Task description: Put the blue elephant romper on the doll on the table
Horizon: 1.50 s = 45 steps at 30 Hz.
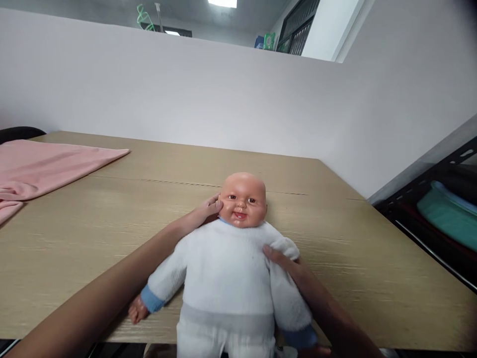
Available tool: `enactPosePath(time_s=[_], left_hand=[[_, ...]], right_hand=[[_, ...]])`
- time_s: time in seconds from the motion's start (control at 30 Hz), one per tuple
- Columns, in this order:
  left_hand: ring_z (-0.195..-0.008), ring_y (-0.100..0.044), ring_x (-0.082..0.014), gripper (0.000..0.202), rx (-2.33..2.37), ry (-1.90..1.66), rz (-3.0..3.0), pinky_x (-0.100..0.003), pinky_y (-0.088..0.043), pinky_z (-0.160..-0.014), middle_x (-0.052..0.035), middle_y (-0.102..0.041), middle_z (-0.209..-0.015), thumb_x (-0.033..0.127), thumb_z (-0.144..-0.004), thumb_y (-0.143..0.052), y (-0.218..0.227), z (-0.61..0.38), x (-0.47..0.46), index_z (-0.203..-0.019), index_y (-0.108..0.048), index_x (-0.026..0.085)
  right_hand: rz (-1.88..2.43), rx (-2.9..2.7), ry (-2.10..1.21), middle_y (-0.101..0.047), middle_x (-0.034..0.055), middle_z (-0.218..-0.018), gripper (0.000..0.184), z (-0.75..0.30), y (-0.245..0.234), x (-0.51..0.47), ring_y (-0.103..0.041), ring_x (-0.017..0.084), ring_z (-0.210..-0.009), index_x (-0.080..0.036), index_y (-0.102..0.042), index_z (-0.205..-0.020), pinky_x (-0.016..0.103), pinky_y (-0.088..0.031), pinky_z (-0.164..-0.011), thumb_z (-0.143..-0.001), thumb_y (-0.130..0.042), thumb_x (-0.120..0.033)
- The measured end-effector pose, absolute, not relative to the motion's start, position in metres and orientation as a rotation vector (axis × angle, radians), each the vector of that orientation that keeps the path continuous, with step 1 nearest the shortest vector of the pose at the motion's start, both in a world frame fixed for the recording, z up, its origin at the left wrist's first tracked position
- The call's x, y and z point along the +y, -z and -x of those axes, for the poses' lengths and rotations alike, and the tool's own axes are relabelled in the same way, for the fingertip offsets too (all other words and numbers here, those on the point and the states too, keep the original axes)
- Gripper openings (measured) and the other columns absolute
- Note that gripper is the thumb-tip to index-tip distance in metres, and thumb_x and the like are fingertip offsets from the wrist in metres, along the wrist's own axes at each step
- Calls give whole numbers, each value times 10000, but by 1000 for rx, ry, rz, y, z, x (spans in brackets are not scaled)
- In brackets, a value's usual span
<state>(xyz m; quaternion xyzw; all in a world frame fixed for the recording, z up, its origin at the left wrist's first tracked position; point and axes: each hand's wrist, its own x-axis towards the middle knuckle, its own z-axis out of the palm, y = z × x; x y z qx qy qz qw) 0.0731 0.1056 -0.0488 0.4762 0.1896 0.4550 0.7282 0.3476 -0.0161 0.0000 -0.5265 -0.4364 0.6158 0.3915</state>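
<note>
A baby doll [229, 268] lies face up on the wooden table, its head pointing away from me and its legs over the near edge. It wears a fuzzy white top with blue cuffs and white trousers. My left hand [210, 209] is at the side of the doll's head, with the thumb on its cheek and the other fingers partly behind it. Around the doll's upper arm and shoulder, on the right, my right hand [282, 259] is closed, its thumb on the front of the sleeve. The rest of that hand's fingers are hidden behind the doll.
A pink cloth [55, 161] is spread on the table [179, 169] at the left. Behind the table stands a white half wall [186, 94]. On the right, a black metal rack [421, 209] holds a folded teal cloth [450, 214]. Part of a black chair [22, 132] shows far left.
</note>
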Motion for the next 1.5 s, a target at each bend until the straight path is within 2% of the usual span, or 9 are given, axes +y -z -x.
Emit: enactPosePath(time_s=[0.2,0.37,0.53,0.73,0.9,1.1,1.2,1.3,1.5], left_hand=[[-1297,-734,-420,686,472,-984,-1001,-538,-522,-1164,-178,-806,-1332,691,-829,-879,52,-68,152,-1257,-756,169],[-1355,-701,-406,730,519,-1020,-1052,-493,-510,-1203,-167,-807,-1339,713,-788,-899,48,-59,188,-1261,-787,169],[-1271,-743,-389,747,696,-1019,-1067,-504,-559,-1141,-135,-825,-1283,748,-782,-878,50,-48,220,-1280,-773,202],[-1196,-772,-357,729,814,-994,-1071,-466,-592,-1089,-136,-845,-1212,742,-805,-860,48,-35,264,-1243,-783,165],[-1266,-752,-364,683,853,-892,-1109,-422,-607,-1086,-138,-822,-1321,740,-856,-814,40,-36,275,-1266,-810,195],[-1277,-740,-374,649,933,-900,-1218,-450,-583,-1123,-117,-837,-1268,761,-932,-704,38,-40,273,-1262,-803,210],[-1286,-720,-369,732,1040,-947,-1235,-471,-559,-1134,-129,-800,-1306,800,-884,-730,38,-41,273,-1316,-731,209],[-1298,-696,-351,795,1096,-1005,-1229,-471,-539,-1136,-126,-757,-1345,798,-853,-767,36,-42,271,-1382,-654,215],[-1180,-718,-382,807,1039,-998,-1283,-487,-565,-1019,-116,-801,-1157,839,-805,-779,32,-44,266,-1280,-713,190]], right_hand=[[1277,-1121,-1669,-872,80,-1096,626,-343,-6,37,-770,371,-1237,-228,-832,-1208,475,-598,-1125,-725,-963,-603],[1277,-1188,-1755,-865,98,-1147,618,-354,-2,68,-797,364,-1151,-227,-804,-1286,484,-615,-1078,-797,-898,-593],[1275,-1318,-1756,-808,91,-1327,772,-377,20,85,-776,328,-1146,-261,-667,-1487,409,-637,-942,-826,-886,-594],[1306,-1535,-1417,-782,104,-1262,943,-381,38,93,-754,297,-1044,-220,-462,-1640,383,-629,-844,-868,-820,-627],[1472,-1750,-949,-783,115,-1115,750,-376,45,93,-735,278,-884,-166,-571,-1543,411,-612,-809,-958,-705,-617],[1461,-1868,-683,-766,140,-1174,529,-375,46,96,-722,325,-1040,-192,-712,-1363,469,-587,-954,-989,-677,-564],[1463,-1862,-672,-768,135,-1138,520,-375,48,97,-724,329,-1029,-198,-720,-1348,482,-588,-963,-988,-677,-570],[1450,-1863,-644,-764,151,-1249,559,-375,50,97,-716,347,-1128,-194,-702,-1395,510,-562,-1038,-984,-682,-572],[1462,-1838,-631,-748,179,-1321,650,-374,54,99,-699,363,-1205,-165,-671,-1442,526,-542,-1081,-970,-682,-613]])
